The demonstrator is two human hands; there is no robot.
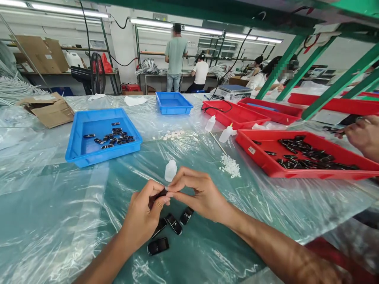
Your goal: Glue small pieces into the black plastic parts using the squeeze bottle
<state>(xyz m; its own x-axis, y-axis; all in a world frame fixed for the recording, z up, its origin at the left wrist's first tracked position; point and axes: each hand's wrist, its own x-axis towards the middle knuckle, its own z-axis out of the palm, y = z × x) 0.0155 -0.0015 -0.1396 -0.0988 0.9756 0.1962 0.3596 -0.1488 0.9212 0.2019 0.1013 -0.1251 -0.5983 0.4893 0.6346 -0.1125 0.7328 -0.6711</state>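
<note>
- The desk [44,221] is covered in clear plastic sheeting, wrinkled and shiny.
- At far left stands a blue tray [77,153] holding a scatter of small black parts; a second, smaller blue tray [174,110] sits farther back near the middle.
- To the right lies a red tray [268,165] with a heap of black parts, and more red trays stand behind it.
- A small white bottle [170,170] stands just beyond the person's fingers, touching nothing; two more white squeeze bottles stand farther off toward the red trays.
- A little pile of white bits [230,165] lies between the near bottle and the red tray; another spread of white bits lies farther back.
- Four loose black pieces [174,224] rest on the sheeting right below the hands, close together, one a bit nearer than the rest.
- Another person's hand [363,136] shows at the right edge, beyond the red tray.
- The left hand [145,215] and right hand [198,193] meet at the near middle of the desk, fingertips touching.
- Both grips are narrow, pinched on one small black piece [160,195] held between them just above the desk; most of it is hidden by the fingers.
</note>
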